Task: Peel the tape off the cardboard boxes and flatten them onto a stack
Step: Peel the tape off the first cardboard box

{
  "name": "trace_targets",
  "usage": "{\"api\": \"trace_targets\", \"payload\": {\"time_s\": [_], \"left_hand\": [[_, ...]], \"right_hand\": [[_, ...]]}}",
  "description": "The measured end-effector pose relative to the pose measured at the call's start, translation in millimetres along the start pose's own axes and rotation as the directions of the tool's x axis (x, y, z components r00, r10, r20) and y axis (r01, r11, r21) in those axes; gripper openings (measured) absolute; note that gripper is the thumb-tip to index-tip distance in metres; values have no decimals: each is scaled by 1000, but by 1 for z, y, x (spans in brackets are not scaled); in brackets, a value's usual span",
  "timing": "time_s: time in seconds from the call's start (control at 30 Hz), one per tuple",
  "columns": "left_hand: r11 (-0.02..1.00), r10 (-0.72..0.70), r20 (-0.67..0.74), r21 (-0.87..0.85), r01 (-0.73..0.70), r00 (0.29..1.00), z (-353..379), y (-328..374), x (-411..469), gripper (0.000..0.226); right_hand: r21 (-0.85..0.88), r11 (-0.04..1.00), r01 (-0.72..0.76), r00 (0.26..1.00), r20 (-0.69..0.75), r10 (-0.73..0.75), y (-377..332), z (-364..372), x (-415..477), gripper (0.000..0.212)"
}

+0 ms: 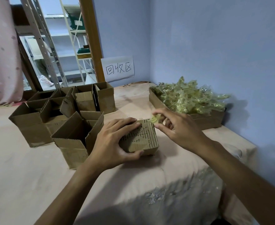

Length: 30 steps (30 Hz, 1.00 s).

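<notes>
1. a pink curtain (2,54) hangs at the far left.
2. open boxes (36,125) stand in a tight cluster on the cloth (28,176), flaps up. the nearest one is just left of the left hand.
3. the left hand (115,142) grips a small closed box (143,140), fingers curled over its top and thumb pressed on the near face.
4. the box sits on the cloth at mid-frame, between the two hands. its top skin is torn, with the ribbing bared.
5. a scrap of yellowish tape (154,119) stands up from the box's far right corner.
6. the right hand (180,129) pinches the tape in its fingertips, the other fingers loosely fanned.
7. a cardboard tray (206,120) by the wall holds a heap (190,98) of crumpled tape.
</notes>
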<state>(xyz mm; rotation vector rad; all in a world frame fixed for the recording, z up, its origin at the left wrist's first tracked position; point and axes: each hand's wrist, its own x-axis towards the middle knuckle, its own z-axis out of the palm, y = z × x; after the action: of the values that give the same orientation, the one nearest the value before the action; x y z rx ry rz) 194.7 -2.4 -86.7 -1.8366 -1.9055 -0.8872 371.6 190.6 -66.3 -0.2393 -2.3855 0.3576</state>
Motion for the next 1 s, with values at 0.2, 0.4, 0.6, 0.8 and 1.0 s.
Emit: {"api": "trace_targets", "payload": {"time_s": [0.2,0.4,0.6,0.8,1.0], "left_hand": [[1000,27,-3,4,-27,1000,0,2,-1,79],[999,11,24,-30,-11,1000,-3,0,2,86],[999,-3,29,-44,4,1000,-4,-1,3,87],[999,19,18,-29,-18,1000,-3,-2,-1,89],[1000,27,-2,-7,-27,1000,2,-1,-2,88]], "right_hand": [[-52,998,20,1000,21,-19,6,-4,3,25],[-18,1000,-1,1000,-9,1,16,4,2,29],[277,935,-222,974,114,197,8,7,0,12],[489,795,-360,933,171,317,4,5,0,17],[552,752,-360,929,136,344,2,8,-7,8]]}}
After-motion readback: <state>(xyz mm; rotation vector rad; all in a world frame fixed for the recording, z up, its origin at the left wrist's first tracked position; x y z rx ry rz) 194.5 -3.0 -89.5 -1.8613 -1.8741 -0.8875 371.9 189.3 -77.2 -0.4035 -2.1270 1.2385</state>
